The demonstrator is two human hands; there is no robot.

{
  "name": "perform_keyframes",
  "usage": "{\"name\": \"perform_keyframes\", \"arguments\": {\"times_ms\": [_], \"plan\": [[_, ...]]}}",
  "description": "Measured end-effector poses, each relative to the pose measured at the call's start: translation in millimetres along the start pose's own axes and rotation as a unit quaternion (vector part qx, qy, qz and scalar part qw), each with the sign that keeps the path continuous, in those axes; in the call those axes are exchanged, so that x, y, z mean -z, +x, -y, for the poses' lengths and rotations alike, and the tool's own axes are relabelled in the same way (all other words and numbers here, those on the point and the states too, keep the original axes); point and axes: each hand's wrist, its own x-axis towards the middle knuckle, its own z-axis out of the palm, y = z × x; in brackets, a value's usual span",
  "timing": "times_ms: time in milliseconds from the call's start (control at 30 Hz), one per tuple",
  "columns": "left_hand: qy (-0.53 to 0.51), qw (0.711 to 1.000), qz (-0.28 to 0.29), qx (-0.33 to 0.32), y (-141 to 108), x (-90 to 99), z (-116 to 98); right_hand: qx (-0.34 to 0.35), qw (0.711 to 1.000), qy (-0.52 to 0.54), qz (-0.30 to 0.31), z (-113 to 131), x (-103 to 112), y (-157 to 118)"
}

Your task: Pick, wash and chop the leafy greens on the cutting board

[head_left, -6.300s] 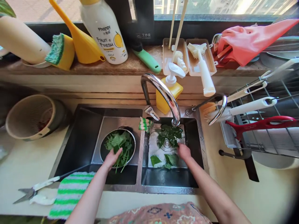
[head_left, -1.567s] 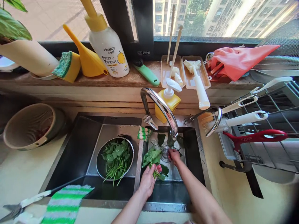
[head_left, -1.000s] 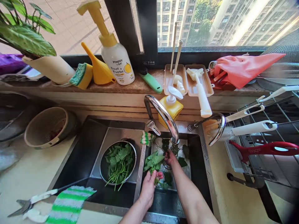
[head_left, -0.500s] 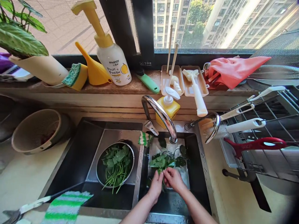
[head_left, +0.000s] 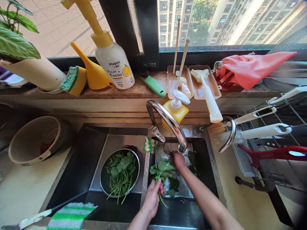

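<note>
Head view: left hand [head_left: 151, 195] at the near left of the right basin [head_left: 206, 156], fingers [head_left: 163, 190] curled and pinching the stems of a bunch of greens [head_left: 163, 169]; leaves fan away from the palm, one stem trailing below the grip. Right hand [head_left: 178, 160] is beneath the spout of the faucet [head_left: 168, 120], at the water; its fingers are mostly hidden, so whether they pinch anything cannot be told. Loose leaves [head_left: 174, 184] lie in the basin just beside the bunch, with darker ones [head_left: 192, 158] near the right wall. More greens [head_left: 122, 171] sit in the round pot [head_left: 104, 181] in the left basin [head_left: 82, 159], some stems over its near rim. Step in hand, as judged: collecting wet pieces into the held bunch. Method note: the left grip is best kept low on the stems, firm enough to stop slipping yet not bruising; the right hand should skim flat under floating leaves rather than snatch, then lay them stem-aligned against the bunch. Likely fault: an overfull handful shedding leaves over the divider [head_left: 144, 172].
</note>
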Motion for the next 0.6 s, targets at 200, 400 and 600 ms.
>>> {"name": "perform_keyframes", "arguments": {"times_ms": [200, 400, 600], "plan": [[0.105, 0.988, -0.037, -0.109, 20.1, -26.8, -8.8, 0.105, 0.985, -0.131, 0.037, -41.6, 35.0, -84.9], [0.164, 0.978, 0.123, -0.044, 24.0, -24.1, 8.9, 0.200, 0.970, 0.039, 0.129, -40.3, 39.9, -107.4], [0.231, 0.960, 0.153, -0.032, 11.6, -0.8, 22.4, 0.022, 0.979, 0.159, 0.127, -50.4, 34.9, -55.9]]}}
